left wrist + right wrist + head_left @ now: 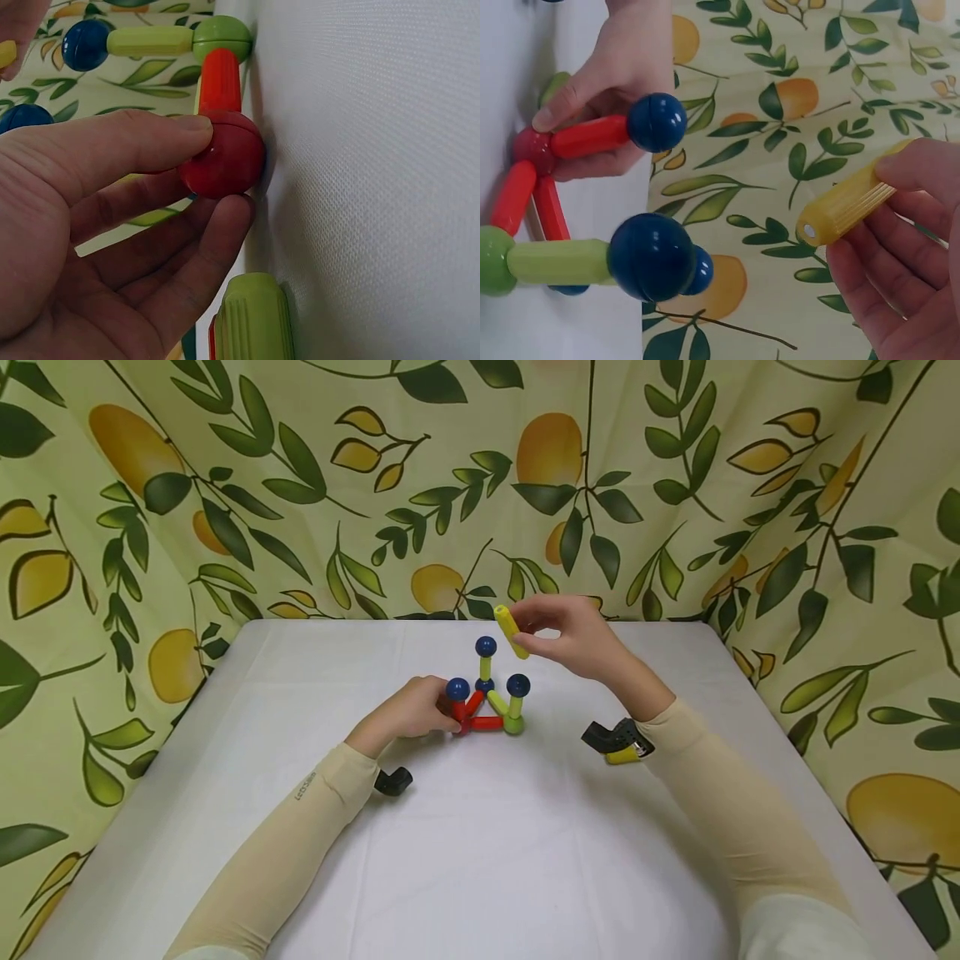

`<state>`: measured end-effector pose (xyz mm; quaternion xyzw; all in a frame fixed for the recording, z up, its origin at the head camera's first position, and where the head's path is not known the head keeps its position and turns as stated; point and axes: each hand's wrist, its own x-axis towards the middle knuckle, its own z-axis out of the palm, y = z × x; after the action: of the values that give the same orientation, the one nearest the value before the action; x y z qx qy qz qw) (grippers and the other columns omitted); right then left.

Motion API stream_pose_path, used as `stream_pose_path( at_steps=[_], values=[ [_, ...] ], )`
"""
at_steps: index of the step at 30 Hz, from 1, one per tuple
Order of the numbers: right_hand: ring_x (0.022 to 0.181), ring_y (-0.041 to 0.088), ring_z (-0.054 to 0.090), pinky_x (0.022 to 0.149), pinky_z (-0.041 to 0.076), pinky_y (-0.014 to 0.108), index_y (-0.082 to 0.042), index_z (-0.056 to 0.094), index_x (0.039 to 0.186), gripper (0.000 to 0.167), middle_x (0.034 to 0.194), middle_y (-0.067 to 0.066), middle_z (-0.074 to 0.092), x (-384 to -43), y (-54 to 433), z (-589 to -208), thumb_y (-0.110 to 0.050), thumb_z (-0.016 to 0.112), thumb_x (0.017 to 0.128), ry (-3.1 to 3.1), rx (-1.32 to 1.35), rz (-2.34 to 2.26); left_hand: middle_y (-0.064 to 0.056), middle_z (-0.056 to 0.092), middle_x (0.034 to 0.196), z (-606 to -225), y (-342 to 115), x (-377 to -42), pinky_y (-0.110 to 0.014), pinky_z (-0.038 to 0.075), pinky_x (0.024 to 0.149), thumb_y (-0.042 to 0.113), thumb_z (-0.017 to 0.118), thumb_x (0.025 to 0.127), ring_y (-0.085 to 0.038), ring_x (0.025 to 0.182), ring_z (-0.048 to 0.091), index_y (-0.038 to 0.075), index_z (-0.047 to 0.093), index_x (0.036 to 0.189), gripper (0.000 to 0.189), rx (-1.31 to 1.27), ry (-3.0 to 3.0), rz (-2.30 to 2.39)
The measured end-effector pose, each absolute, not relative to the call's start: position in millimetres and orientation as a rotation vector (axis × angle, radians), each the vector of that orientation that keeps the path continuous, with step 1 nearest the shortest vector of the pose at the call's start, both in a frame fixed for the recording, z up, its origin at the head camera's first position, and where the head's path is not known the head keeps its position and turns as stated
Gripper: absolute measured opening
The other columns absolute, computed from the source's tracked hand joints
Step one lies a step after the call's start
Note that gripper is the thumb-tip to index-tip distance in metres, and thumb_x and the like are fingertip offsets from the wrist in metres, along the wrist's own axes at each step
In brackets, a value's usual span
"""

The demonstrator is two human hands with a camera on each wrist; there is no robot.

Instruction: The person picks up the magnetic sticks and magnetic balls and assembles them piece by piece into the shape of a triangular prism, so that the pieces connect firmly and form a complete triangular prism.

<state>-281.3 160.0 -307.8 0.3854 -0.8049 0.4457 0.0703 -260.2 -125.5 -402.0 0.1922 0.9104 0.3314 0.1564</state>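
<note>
A triangular frame of rods and balls stands on the white table. Red rods and a pale green rod form its base, and three short uprights carry dark blue balls. My left hand pinches the red ball at the left base corner between thumb and fingers. Held up behind and right of the frame, a yellow rod is gripped by my right hand, with its near end free. The rod is apart from the blue balls. A green ball sits at the right corner.
Another yellow rod lies on the table, partly hidden by the right wrist's black camera mount. Near my left hand lies a green rod with something red behind it. A leaf-patterned curtain surrounds the table's back and sides.
</note>
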Motion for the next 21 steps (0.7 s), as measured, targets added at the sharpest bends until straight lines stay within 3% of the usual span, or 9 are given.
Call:
stream_pose_path(
  at_steps=[21],
  values=[
    [0.096, 0.018, 0.071, 0.094, 0.060, 0.044, -0.007, 0.079, 0.118, 0.021, 0.106, -0.001, 0.077, -284.5, 132.7, -357.4, -0.008, 0.081, 0.098, -2.456, 1.225, 1.340, -0.004, 0.077, 0.095, -402.7, -128.3, -261.5, -0.042, 0.058, 0.090, 0.009, 0.090, 0.089, -0.023, 0.088, 0.070, 0.001, 0.077, 0.114, 0.029, 0.593, 2.587, 0.995]
  ],
)
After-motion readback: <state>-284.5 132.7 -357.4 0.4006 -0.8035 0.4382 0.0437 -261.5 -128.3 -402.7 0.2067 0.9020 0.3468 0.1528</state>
